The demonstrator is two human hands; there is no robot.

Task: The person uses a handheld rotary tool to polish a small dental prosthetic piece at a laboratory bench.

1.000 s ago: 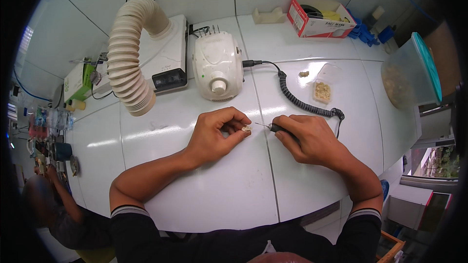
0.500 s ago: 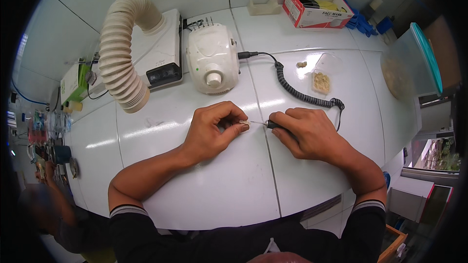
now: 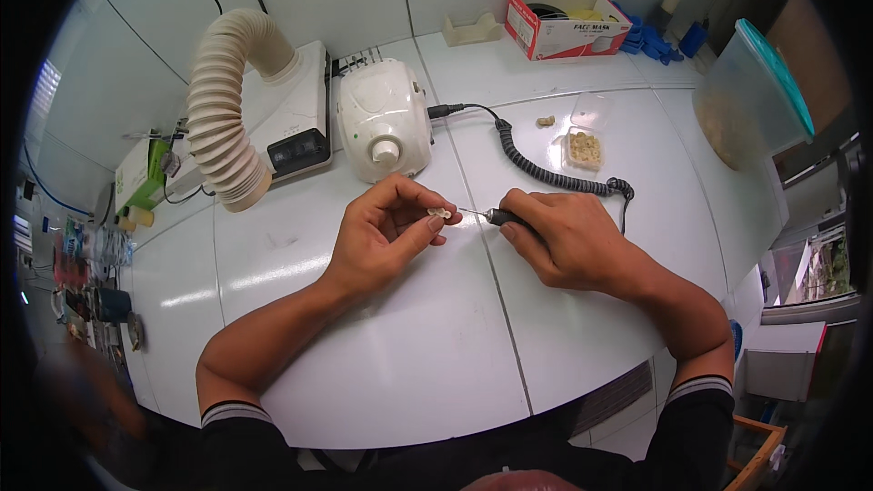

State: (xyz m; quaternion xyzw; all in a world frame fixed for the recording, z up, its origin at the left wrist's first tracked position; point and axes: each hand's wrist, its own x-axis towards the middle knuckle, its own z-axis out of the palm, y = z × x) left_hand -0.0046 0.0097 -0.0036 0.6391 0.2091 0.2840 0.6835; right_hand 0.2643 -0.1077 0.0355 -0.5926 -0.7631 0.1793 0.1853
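Note:
Between thumb and fingertips, my left hand [image 3: 386, 229] pinches a small cream tooth-shaped dental piece [image 3: 439, 214]. My right hand [image 3: 568, 238] is wrapped round a rotary handpiece [image 3: 500, 216], black at the grip with a thin metal bur pointing left. The bur's tip is close to the dental piece; whether they touch I cannot tell. A coiled black cord [image 3: 536, 164] runs from the white control unit [image 3: 382, 123] behind my hands and drops out of sight behind my right hand.
A ribbed suction hose [image 3: 218, 118] arches at the left over a white box. Beyond my right hand lie an open clear box [image 3: 582, 149] of yellowish pieces and a loose piece [image 3: 546, 121]. A face mask box [image 3: 568, 32] and a teal-lidded container [image 3: 750, 95] stand farther back.
My left hand has turned and its fingers have loosened, so more of the dental piece shows. The handpiece has shifted slightly left and up. The whole view has tilted a little.

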